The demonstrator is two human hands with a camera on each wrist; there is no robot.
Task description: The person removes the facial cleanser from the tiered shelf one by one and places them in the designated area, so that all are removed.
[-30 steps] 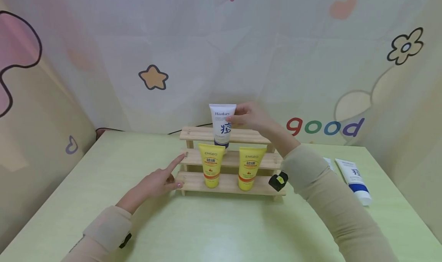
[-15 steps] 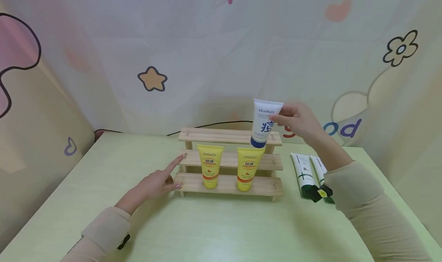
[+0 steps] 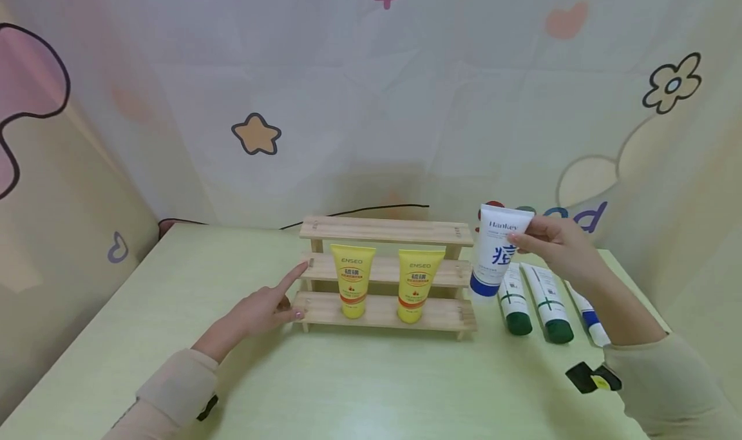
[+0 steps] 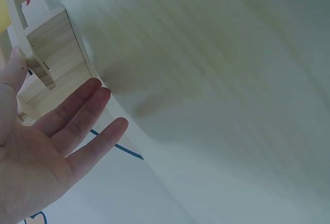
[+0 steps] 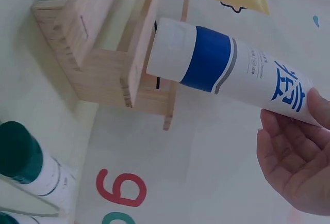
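Observation:
My right hand [image 3: 559,247] pinches a white tube with a blue band [image 3: 500,247] by its upper side, cap end down, in the air just right of the wooden rack [image 3: 385,230]. In the right wrist view the tube's white cap and blue band [image 5: 209,59] point toward the rack. My left hand [image 3: 263,308] touches the rack's left end with its index finger and thumb. Its other fingers stretch out in the left wrist view, where the hand [image 4: 46,152] holds nothing. Two yellow tubes, one on the left [image 3: 353,282] and one on the right [image 3: 418,285], stand on the lowest step.
Right of the rack lie two green-capped tubes, a nearer one [image 3: 516,305] and another [image 3: 546,301], and a blue-and-white tube [image 3: 591,317] partly behind the right forearm. A patterned cloth backdrop [image 3: 348,105] rises behind the pale green table [image 3: 359,382].
My right hand has carried the white and blue tube from above the rack's middle step rightward, then lower, past the rack's right end. The left hand stays at the rack's left end.

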